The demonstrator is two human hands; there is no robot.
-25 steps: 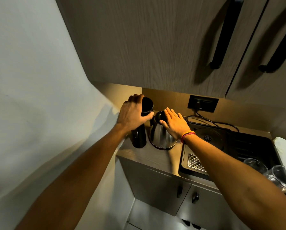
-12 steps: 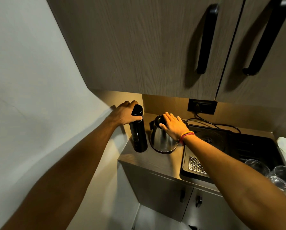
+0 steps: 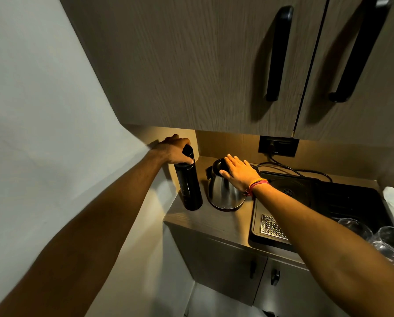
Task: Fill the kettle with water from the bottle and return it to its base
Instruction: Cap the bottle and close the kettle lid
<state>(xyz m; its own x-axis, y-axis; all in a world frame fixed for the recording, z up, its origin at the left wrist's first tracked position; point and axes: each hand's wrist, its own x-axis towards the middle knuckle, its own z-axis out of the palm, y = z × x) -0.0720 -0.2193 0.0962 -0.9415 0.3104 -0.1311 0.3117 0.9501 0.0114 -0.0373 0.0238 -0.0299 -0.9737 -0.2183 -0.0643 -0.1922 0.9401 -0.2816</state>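
A tall black bottle [image 3: 190,188] stands upright on the counter by the left wall. My left hand [image 3: 174,149] is closed over its cap from the left. Just right of it sits a steel kettle [image 3: 223,194] with a black lid, on the counter, off its base. My right hand [image 3: 238,173] lies flat on the kettle's lid and shoulder, fingers spread, hiding the handle. The round black kettle base [image 3: 288,191] sits in a black tray to the right, its cord running to the wall socket [image 3: 278,146].
The black tray [image 3: 351,202] holds a metal drain grate [image 3: 272,226] and clear glasses [image 3: 383,239] at the right edge. Wall cupboards with black handles [image 3: 277,53] hang low overhead. The counter [image 3: 214,221] ends at the wall on the left; cabinet doors below.
My left hand has slid from gripping the bottle's upper body to sitting over its cap. The right hand stays on the kettle. The camera has tilted up.
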